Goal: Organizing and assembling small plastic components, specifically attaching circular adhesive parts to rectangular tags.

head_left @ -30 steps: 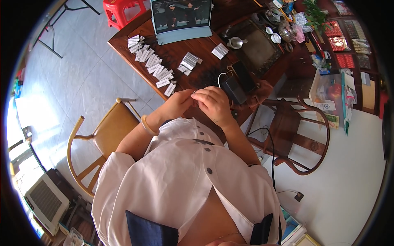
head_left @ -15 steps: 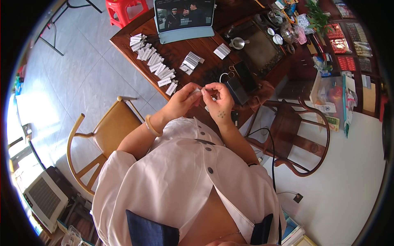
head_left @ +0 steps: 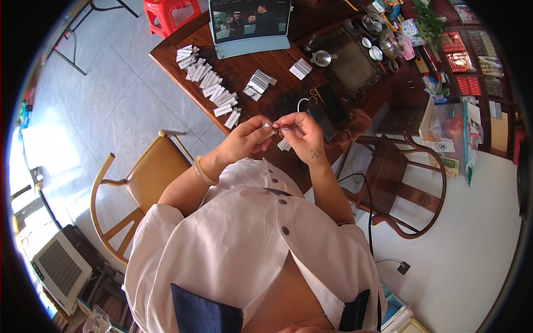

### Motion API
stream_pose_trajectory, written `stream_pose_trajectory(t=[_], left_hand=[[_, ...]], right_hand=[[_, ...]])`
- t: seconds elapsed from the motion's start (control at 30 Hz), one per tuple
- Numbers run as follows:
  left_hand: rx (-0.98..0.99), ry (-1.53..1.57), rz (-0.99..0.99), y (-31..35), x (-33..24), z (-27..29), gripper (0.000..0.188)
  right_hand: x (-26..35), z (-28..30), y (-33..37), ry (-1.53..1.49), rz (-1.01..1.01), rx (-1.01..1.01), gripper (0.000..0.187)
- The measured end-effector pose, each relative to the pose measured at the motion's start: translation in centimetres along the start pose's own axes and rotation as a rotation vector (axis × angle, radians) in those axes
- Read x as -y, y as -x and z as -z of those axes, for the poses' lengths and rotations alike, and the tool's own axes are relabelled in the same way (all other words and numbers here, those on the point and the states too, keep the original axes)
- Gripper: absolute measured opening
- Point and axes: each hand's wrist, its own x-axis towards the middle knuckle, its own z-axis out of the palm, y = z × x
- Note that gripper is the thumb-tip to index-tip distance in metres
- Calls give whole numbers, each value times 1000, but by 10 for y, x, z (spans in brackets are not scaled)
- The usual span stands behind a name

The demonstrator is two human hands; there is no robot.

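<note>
Both hands meet over the near edge of the dark wooden table [head_left: 191, 38]. My left hand [head_left: 248, 137], a pale bangle at its wrist, pinches a small silvery-white piece [head_left: 267, 126]. Close against it, the fingers of my right hand [head_left: 304, 136] are pinched on a thin dark item, too small to name. A curved row of small white labelled strips [head_left: 211, 83] lies beyond my left hand. Two groups of grey-and-white strips, one nearer [head_left: 259, 82] and one farther right [head_left: 300, 69], rest on the tabletop. More pale strips [head_left: 283, 145] show partly beneath my right hand.
A tablet in a light blue case [head_left: 250, 25] stands at the back. Right of my hands are a dark box [head_left: 321, 119], a phone [head_left: 331, 101] and a tea tray [head_left: 352, 64] with metal cups. Chairs stand left [head_left: 152, 172] and right [head_left: 383, 172]. A cable [head_left: 369, 211] hangs beside my right arm.
My right hand has shifted slightly right and toward me, its fingers drawn a little away from the left. The silvery-white piece in my left hand shows more. The picture on the tablet has changed.
</note>
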Motion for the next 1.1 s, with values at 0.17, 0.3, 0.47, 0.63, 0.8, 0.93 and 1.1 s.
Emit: stream_pose_trajectory(t=[0.17, 0.3, 0.47, 0.63, 0.8, 0.93, 1.1], left_hand=[[5, 71, 65, 3, -4, -2, 16], [15, 100, 90, 5, -6, -4, 15], [88, 202, 85, 4, -2, -2, 18], [82, 180, 77, 6, -6, -5, 18], [30, 71, 54, 7, -7, -10, 17], [-79, -111, 67, 6, -6, -16, 17], [-176, -357, -17, 7, 0, -14, 15]], right_hand=[[9, 3, -1, 250, 0, 59, 18], [22, 4, -6, 356, 45, 104, 18], [17, 7, -6, 352, 76, 124, 19], [18, 10, -11, 436, 198, 176, 20], [21, 1, -9, 485, 222, 146, 20], [16, -13, -3, 526, 146, -90, 18], [10, -17, 2, 518, 112, -179, 17]])
